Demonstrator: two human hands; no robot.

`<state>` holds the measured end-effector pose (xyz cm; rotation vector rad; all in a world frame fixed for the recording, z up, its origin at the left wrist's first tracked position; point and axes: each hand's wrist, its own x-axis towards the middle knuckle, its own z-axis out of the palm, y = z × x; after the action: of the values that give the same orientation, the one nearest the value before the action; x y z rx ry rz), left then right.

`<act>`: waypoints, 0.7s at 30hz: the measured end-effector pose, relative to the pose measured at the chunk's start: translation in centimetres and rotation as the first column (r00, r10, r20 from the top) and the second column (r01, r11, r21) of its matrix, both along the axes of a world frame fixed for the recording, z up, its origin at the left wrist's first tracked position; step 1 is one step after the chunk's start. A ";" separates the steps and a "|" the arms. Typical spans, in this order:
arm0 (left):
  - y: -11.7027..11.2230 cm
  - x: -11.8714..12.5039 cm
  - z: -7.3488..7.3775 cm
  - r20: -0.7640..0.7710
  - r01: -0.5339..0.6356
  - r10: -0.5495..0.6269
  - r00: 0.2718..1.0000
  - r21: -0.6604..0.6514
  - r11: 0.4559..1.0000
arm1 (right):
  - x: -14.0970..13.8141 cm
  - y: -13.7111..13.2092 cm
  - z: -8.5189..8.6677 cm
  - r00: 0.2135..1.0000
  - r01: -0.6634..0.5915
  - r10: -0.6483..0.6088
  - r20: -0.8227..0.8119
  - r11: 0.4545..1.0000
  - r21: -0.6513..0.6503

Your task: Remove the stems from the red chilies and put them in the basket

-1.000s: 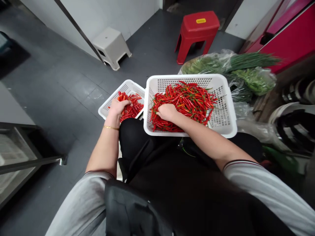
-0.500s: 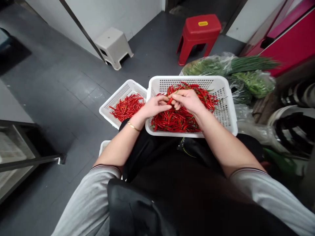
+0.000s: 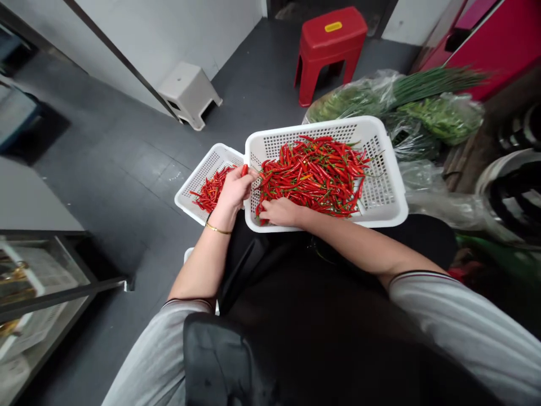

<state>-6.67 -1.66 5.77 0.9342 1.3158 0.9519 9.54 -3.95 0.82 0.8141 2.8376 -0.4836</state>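
A large white perforated basket (image 3: 389, 208) rests on my lap, heaped with red chilies with green stems (image 3: 315, 175). A smaller white basket (image 3: 188, 197) to its left on the floor holds a thinner layer of red chilies (image 3: 211, 190). My left hand (image 3: 234, 189) is closed around a red chili (image 3: 244, 169) at the gap between the two baskets. My right hand (image 3: 282, 212) lies in the near left corner of the large basket, fingers curled into the chilies.
Bags of green vegetables (image 3: 406, 107) lie behind the large basket. A red stool (image 3: 332, 36) and a grey stool (image 3: 189, 90) stand on the dark tiled floor. A glass-fronted cabinet (image 3: 38, 293) is at the left, stacked bowls (image 3: 515, 180) at the right.
Both hands were together over the large basket on one chili. My left hand has moved left toward the small basket holding a chili; my right hand has dropped into the pile.
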 end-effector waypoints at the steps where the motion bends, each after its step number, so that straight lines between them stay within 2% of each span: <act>1: -0.2 0.0 -0.2 -0.012 0.007 -0.007 1.000 0.007 1.000 | -0.2 0.3 -0.4 0.999 -0.013 0.013 -0.048 1.000 -0.003; 3: -0.6 0.2 -0.8 -0.039 0.028 -0.027 0.999 0.030 0.999 | 0.5 1.2 -0.5 0.979 0.064 -0.067 -0.194 0.998 -0.021; 5: -1.0 0.8 -1.4 -0.060 0.024 -0.022 0.998 0.036 0.999 | 2.1 2.3 0.1 0.906 0.220 -0.226 -0.357 0.974 -0.059; 8: -1.3 2.2 -2.2 0.036 0.052 -0.048 0.998 -0.100 0.994 | 3.8 2.7 1.5 0.764 0.454 -0.406 -0.502 0.891 -0.030; 10: -1.6 3.0 -2.6 0.206 0.099 -0.056 0.977 -0.204 0.974 | 3.9 1.9 2.1 0.744 0.503 -0.405 -0.531 0.863 0.047; 12: -1.9 3.3 -3.1 0.343 0.112 -0.024 0.939 -0.241 0.964 | 3.7 0.9 2.1 0.772 0.432 -0.334 -0.541 0.900 0.060; 14: -2.4 3.2 -3.4 0.381 0.103 -0.008 0.924 -0.228 0.968 | 3.8 0.2 1.9 0.740 0.367 -0.343 -0.579 0.927 -0.080; 15: -2.6 3.0 -3.5 0.374 0.108 -0.021 0.927 -0.215 0.971 | 4.1 0.0 1.8 0.690 0.374 -0.417 -0.592 0.905 -0.202; 17: -3.1 2.7 -3.6 0.340 0.164 -0.096 0.936 -0.176 0.971 | 4.6 -0.1 1.7 0.573 0.407 -0.620 -0.535 0.783 -0.471; 18: -3.3 2.6 -3.5 0.317 0.207 -0.153 0.936 -0.144 0.968 | 4.7 0.0 1.8 0.534 0.411 -0.696 -0.480 0.710 -0.572; 19: -3.6 2.6 -3.3 0.290 0.257 -0.218 0.932 -0.104 0.961 | 4.7 0.0 2.0 0.519 0.395 -0.734 -0.438 0.661 -0.638; 20: -3.8 2.7 -3.1 0.258 0.305 -0.280 0.925 -0.063 0.950 | 4.5 0.0 2.2 0.524 0.366 -0.739 -0.424 0.645 -0.671; 21: -4.0 2.7 -2.8 0.223 0.343 -0.330 0.917 -0.021 0.939 | 4.2 0.0 2.4 0.534 0.334 -0.723 -0.438 0.657 -0.676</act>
<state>-3.92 -5.65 2.93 0.9458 0.9545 0.7186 13.73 -3.91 3.17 1.6990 2.6113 -1.9365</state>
